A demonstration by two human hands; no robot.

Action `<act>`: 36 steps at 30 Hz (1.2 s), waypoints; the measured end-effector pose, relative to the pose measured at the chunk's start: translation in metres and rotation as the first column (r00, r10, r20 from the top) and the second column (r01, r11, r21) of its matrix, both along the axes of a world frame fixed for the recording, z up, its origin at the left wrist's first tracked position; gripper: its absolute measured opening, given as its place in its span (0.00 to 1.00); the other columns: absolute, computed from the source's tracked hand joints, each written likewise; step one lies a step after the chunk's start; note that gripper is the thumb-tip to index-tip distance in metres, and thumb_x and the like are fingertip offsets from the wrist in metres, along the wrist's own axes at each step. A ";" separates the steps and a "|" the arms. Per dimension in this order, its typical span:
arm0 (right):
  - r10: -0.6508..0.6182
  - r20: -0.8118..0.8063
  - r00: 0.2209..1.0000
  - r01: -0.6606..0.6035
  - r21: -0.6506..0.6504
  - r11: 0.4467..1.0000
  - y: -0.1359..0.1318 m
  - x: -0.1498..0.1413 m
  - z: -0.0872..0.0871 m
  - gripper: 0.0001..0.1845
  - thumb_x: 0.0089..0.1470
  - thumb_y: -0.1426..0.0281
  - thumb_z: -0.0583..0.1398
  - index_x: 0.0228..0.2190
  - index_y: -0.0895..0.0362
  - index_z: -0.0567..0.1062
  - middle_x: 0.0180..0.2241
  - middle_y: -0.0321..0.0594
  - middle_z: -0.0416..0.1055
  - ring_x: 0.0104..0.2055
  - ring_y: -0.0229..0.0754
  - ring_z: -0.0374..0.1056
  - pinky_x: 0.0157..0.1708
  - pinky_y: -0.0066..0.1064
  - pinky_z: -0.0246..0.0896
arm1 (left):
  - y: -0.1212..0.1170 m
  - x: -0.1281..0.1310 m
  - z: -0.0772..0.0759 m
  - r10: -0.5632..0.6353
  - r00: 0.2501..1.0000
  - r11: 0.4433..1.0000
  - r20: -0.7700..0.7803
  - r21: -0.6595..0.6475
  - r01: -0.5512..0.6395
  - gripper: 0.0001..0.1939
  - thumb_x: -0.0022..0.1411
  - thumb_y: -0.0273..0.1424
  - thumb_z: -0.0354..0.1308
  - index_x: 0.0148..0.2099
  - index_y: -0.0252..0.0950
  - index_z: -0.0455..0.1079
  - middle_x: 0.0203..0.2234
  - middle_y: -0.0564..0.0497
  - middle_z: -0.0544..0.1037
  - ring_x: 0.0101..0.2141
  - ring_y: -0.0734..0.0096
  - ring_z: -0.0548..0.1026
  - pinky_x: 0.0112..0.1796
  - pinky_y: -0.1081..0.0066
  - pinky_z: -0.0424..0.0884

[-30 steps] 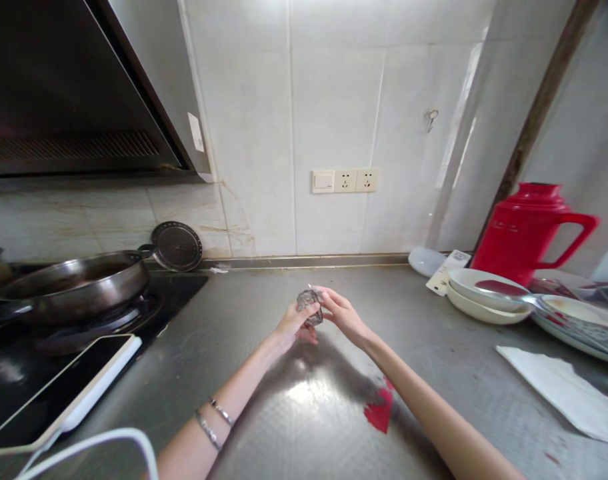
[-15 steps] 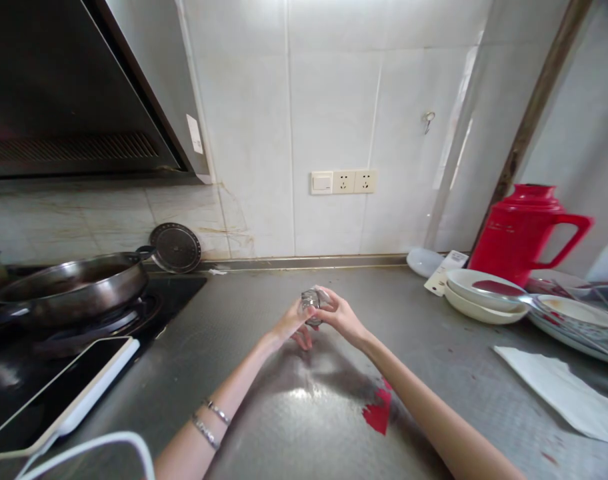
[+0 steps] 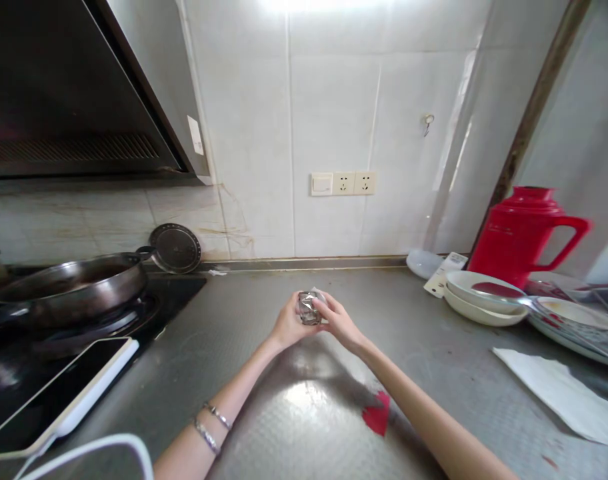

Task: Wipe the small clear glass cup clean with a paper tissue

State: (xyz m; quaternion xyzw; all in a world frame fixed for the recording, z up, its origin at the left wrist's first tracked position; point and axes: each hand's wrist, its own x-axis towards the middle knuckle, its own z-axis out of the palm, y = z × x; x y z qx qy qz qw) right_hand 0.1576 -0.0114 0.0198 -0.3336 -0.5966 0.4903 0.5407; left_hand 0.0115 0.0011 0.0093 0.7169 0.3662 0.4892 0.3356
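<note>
Both my hands meet over the middle of the steel counter (image 3: 264, 413). My left hand (image 3: 287, 325) and my right hand (image 3: 337, 321) are closed around a small clear glass (image 3: 309, 307), held between them a little above the surface. The fingers cover most of the glass, so I cannot tell what is in it. Two thin bracelets (image 3: 211, 425) sit on my left wrist.
A wok (image 3: 71, 287) rests on the gas hob at left, with a tablet (image 3: 59, 393) and white cable in front. A red thermos jug (image 3: 527, 230), stacked plates (image 3: 484, 297) and a white paper (image 3: 564, 393) lie at right. A red stain (image 3: 377, 417) marks the counter.
Both hands have closed in tighter round the glass and turned it slightly; my left fingers now wrap it more fully. The rest of the counter is unchanged.
</note>
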 end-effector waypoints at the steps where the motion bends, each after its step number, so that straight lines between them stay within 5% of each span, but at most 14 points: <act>1: -0.035 0.039 0.999 0.034 0.038 0.999 0.001 0.001 0.000 0.21 0.56 0.57 0.56 0.48 0.53 0.71 0.45 0.42 0.74 0.44 0.45 0.72 0.36 0.36 0.72 | 0.000 0.000 0.000 0.011 1.000 1.000 0.006 -0.007 -0.011 0.35 0.40 0.34 0.71 0.50 0.37 0.62 0.42 0.46 0.75 0.40 0.65 0.75 0.41 0.69 0.70; 9: -0.383 0.312 0.869 0.222 0.445 0.867 0.005 0.005 -0.005 0.18 0.61 0.61 0.50 0.46 0.53 0.73 0.42 0.41 0.76 0.41 0.45 0.74 0.43 0.37 0.69 | 0.003 0.004 -0.013 0.071 0.997 0.997 0.020 -0.029 -0.070 0.36 0.40 0.33 0.70 0.51 0.36 0.59 0.39 0.48 0.75 0.38 0.65 0.75 0.40 0.70 0.70; 21: -0.512 0.288 0.809 0.127 0.765 0.631 -0.003 0.008 -0.015 0.17 0.61 0.70 0.50 0.49 0.53 0.71 0.51 0.45 0.70 0.54 0.45 0.66 0.53 0.40 0.63 | 0.004 0.009 -0.016 0.054 0.979 0.995 0.196 -0.092 -0.037 0.35 0.39 0.24 0.66 0.50 0.38 0.55 0.37 0.51 0.74 0.34 0.72 0.74 0.36 0.74 0.69; 30: -0.545 0.232 0.806 0.299 0.635 0.713 0.000 0.008 -0.012 0.16 0.61 0.67 0.51 0.42 0.54 0.76 0.40 0.42 0.78 0.39 0.46 0.75 0.39 0.34 0.72 | -0.003 0.011 -0.015 -0.009 0.998 0.998 0.061 -0.069 0.013 0.37 0.37 0.19 0.62 0.51 0.37 0.54 0.32 0.54 0.72 0.28 0.75 0.70 0.29 0.77 0.65; 36: -0.544 0.218 0.810 0.188 0.783 0.594 -0.005 0.007 -0.011 0.16 0.60 0.71 0.51 0.46 0.53 0.73 0.45 0.44 0.75 0.48 0.45 0.72 0.47 0.38 0.69 | 0.002 0.010 -0.019 0.011 0.990 0.997 0.140 -0.083 0.001 0.36 0.38 0.21 0.64 0.50 0.37 0.53 0.35 0.53 0.72 0.31 0.73 0.72 0.32 0.74 0.68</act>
